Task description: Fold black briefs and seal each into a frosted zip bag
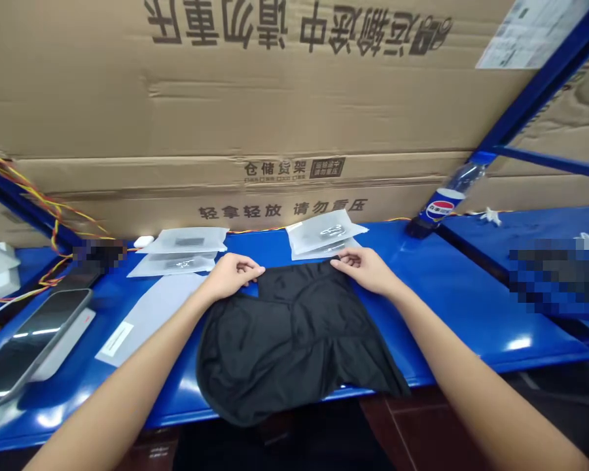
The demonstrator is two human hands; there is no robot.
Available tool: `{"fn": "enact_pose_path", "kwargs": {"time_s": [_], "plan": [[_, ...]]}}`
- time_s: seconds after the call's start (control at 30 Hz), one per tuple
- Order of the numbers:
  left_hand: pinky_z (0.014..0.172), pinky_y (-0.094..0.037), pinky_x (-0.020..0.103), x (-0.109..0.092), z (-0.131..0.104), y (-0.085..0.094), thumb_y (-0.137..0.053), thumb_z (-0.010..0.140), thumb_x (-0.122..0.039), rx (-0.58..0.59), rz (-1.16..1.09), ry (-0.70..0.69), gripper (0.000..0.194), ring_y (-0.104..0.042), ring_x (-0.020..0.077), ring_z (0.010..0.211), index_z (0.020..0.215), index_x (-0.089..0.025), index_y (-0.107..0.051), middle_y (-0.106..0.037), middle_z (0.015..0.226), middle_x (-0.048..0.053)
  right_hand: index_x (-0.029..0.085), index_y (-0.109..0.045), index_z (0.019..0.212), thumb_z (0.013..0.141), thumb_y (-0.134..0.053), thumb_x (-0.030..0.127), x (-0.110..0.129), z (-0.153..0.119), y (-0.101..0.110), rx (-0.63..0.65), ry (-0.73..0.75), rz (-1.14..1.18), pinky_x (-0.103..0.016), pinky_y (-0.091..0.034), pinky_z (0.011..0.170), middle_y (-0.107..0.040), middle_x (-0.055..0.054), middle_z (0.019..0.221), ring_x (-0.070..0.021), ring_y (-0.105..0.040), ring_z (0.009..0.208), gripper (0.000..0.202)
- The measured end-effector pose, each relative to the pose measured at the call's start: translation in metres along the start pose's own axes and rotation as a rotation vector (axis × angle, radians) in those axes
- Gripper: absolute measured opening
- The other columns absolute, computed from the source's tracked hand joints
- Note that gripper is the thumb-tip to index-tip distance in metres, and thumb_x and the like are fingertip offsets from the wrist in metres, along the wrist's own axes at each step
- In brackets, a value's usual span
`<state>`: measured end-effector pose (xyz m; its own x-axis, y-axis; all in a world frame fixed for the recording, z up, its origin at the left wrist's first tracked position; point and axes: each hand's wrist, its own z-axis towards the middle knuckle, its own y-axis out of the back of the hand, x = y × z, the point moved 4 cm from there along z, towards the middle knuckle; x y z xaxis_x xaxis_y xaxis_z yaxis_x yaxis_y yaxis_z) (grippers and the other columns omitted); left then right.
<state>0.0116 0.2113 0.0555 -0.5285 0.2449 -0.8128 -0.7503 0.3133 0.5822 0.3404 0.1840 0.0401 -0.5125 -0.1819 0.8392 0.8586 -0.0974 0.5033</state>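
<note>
A black cloth item [285,340] lies spread on the blue shelf surface, its lower part reaching over the front edge. My left hand [233,275] pinches its upper left corner between thumb and fingers. At the upper right corner, my right hand [360,267] is closed on the same cloth. The cloth has a rounded left side and a seam across its middle, with some wrinkles. Translucent packets [184,241] lie just beyond my left hand, and more packets [321,232] lie beyond my right hand.
A phone [34,340] rests on a white box [66,347] at left, near a flat translucent bag [152,314]. Coloured wires [53,209] run along the left post. A cola bottle [442,199] leans at the back right. Large cardboard [275,111] stands behind the blue surface [471,307].
</note>
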Motion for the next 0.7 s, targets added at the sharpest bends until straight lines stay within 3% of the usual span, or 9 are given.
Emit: {"fn": "enact_pose_path", "kwargs": {"time_s": [0.1,0.17,0.27,0.33,0.43,0.53,0.63,0.7], "plan": [[0.056,-0.053,0.028,-0.018,-0.006,0.01,-0.073,0.079,-0.066,-0.024,0.027,-0.038,0.049,-0.069,0.0188,0.059,0.083,-0.018,-0.077,-0.076,0.071,0.006,0.018,-0.076,0.089,0.073,-0.075,0.074,0.015,-0.004,0.007,-0.027,0.015,0.043,-0.04,-0.057,0.078,-0.076,-0.007,0.085,-0.0239,-0.068,0.079,0.058],[0.063,-0.056,0.03,-0.037,-0.02,0.018,-0.074,0.08,-0.064,-0.061,0.055,-0.078,0.045,-0.072,0.0213,0.071,0.084,-0.019,-0.078,-0.079,0.08,0.007,0.019,-0.076,0.093,0.074,-0.075,0.073,0.027,-0.016,0.016,-0.047,0.032,0.066,-0.042,-0.059,0.083,-0.079,-0.01,0.094,-0.0269,-0.072,0.086,0.057],[0.077,-0.058,0.032,-0.063,-0.056,0.021,-0.074,0.086,-0.055,-0.102,0.136,-0.168,0.033,-0.073,0.0224,0.084,0.087,-0.023,-0.081,-0.082,0.092,0.005,0.021,-0.078,0.096,0.084,-0.074,0.062,0.042,-0.05,0.032,-0.079,0.121,0.018,-0.045,-0.061,0.091,-0.08,-0.009,0.101,-0.0286,-0.075,0.095,0.043],[0.08,-0.058,0.033,-0.075,-0.087,0.012,-0.068,0.095,-0.05,-0.083,0.28,-0.281,0.026,-0.074,0.0211,0.083,0.091,-0.027,-0.081,-0.082,0.092,0.002,0.024,-0.08,0.096,0.091,-0.071,0.051,0.047,-0.08,0.037,-0.054,0.213,-0.083,-0.048,-0.06,0.099,-0.081,-0.007,0.106,-0.0301,-0.075,0.106,0.029],[0.084,-0.06,0.035,-0.076,-0.131,-0.011,-0.062,0.103,-0.042,-0.019,0.483,-0.408,0.024,-0.076,0.0229,0.094,0.096,-0.028,-0.08,-0.083,0.101,0.003,0.029,-0.083,0.104,0.096,-0.068,0.046,0.046,-0.126,0.033,0.076,0.309,-0.261,-0.059,-0.053,0.112,-0.08,-0.006,0.121,-0.0355,-0.066,0.132,0.023],[0.094,-0.063,0.04,-0.07,-0.169,-0.024,-0.065,0.101,-0.047,-0.098,0.602,-0.503,0.026,-0.075,0.0275,0.112,0.111,-0.027,-0.078,-0.08,0.122,0.008,0.033,-0.075,0.133,0.096,-0.072,0.05,0.04,-0.165,0.028,0.135,0.329,-0.393,-0.066,-0.047,0.118,-0.067,-0.007,0.149,-0.0386,-0.05,0.149,0.041],[0.101,-0.062,0.044,-0.066,-0.202,-0.025,-0.072,0.095,-0.056,-0.165,0.685,-0.631,0.046,-0.071,0.0321,0.123,0.126,-0.022,-0.074,-0.076,0.131,0.014,0.035,-0.059,0.153,0.092,-0.078,0.047,0.031,-0.194,0.025,0.195,0.341,-0.453,-0.063,-0.051,0.115,-0.053,-0.007,0.163,-0.0386,-0.042,0.155,0.064],[0.103,-0.062,0.039,-0.063,-0.22,-0.023,-0.068,0.101,-0.04,-0.199,0.739,-0.705,0.036,-0.072,0.0286,0.123,0.13,-0.02,-0.072,-0.077,0.13,0.013,0.036,-0.061,0.15,0.098,-0.072,0.035,0.025,-0.206,0.026,0.192,0.39,-0.438,-0.058,-0.054,0.114,-0.059,-0.006,0.157,-0.035,-0.046,0.153,0.054]]}}
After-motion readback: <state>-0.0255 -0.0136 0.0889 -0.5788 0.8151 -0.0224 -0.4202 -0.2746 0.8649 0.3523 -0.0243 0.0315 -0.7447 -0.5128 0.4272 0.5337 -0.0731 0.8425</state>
